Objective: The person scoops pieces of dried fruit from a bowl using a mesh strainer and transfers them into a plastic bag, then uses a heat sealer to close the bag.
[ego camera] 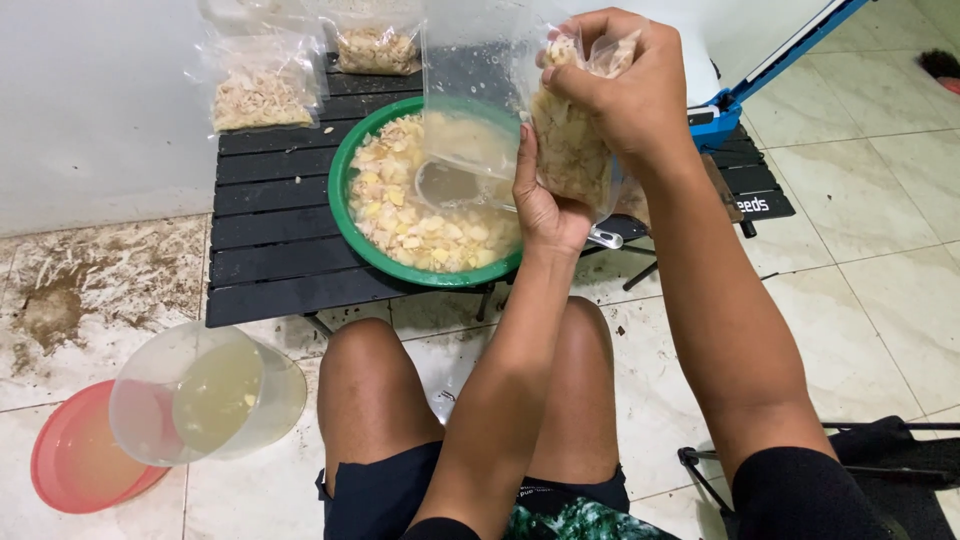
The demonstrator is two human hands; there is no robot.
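The right hand (622, 80) is clenched around the top of a clear plastic bag (568, 150) packed with pale yellow food pieces, pinching its mouth from above. The left hand (545, 205) presses flat against the side and underside of that same bag, fingers (524, 165) upright along the plastic, supporting it. The bag hangs in the air over the right edge of a green bowl (345, 215), not touching it

Inside the bowl lies a heap of the same yellowish cut pieces in cloudy liquid, with a clear scoop (450, 180) resting among them; its handle (604, 238) sticks out past the rim, just under the left hand. The bowl sits on a black slatted tabletop (265, 235). At the far end of it, two more filled clear bags stand side by side, a larger filled bag (262, 95) on the left and a smaller filled bag (377, 45) behind it to the right

On the tiled floor (880, 290) near the person's left knee, a clear plastic jug (205, 395) lies tilted, holding a little yellowish liquid, touching a red lid (75, 470)
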